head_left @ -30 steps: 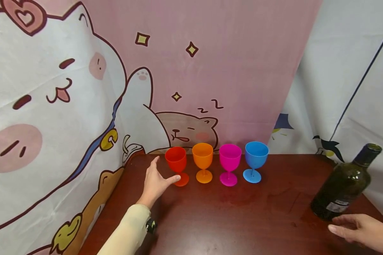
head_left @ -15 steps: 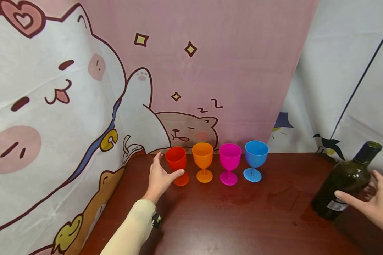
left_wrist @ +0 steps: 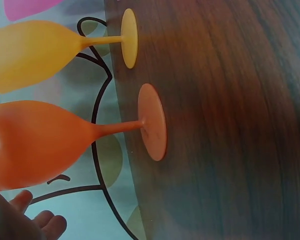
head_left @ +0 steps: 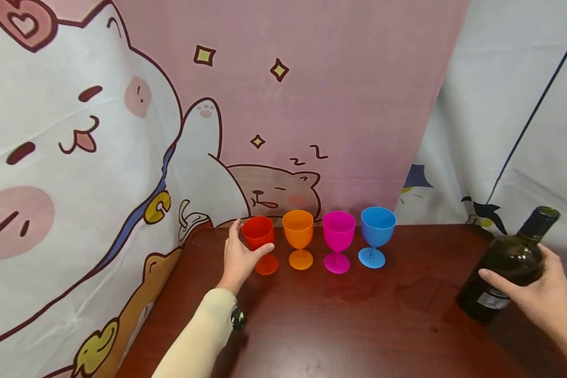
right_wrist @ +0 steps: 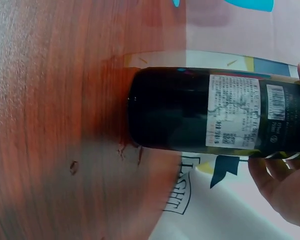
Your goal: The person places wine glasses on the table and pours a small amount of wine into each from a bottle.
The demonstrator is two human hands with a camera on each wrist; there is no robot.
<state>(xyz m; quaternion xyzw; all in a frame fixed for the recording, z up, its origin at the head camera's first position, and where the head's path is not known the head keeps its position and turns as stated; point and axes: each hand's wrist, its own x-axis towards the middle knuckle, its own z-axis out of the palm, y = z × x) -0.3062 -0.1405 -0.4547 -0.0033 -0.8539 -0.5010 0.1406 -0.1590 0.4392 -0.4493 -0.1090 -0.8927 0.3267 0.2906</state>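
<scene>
A red plastic goblet (head_left: 259, 233) stands leftmost in a row on the table. My left hand (head_left: 241, 257) is beside it, thumb in front of the bowl and fingers at its left. In the left wrist view the fingertips (left_wrist: 52, 226) lie apart from the red goblet's bowl (left_wrist: 40, 145); the palm is mostly out of frame. At the right, my right hand (head_left: 543, 299) grips a dark green wine bottle (head_left: 501, 268) round its body, thumb across the front. The bottle (right_wrist: 170, 110) shows a white back label in the right wrist view. Its base is at the tabletop; contact is unclear.
To the right of the red goblet stand an orange goblet (head_left: 298, 229), a magenta goblet (head_left: 338, 232) and a blue goblet (head_left: 378, 228). All are near the back edge of the dark wooden table (head_left: 349, 325). A cartoon-printed cloth (head_left: 359, 105) hangs behind.
My right hand has moved up from below the bottle and taken hold of it. The left hand has come slightly closer to the red goblet. The goblets have stayed put.
</scene>
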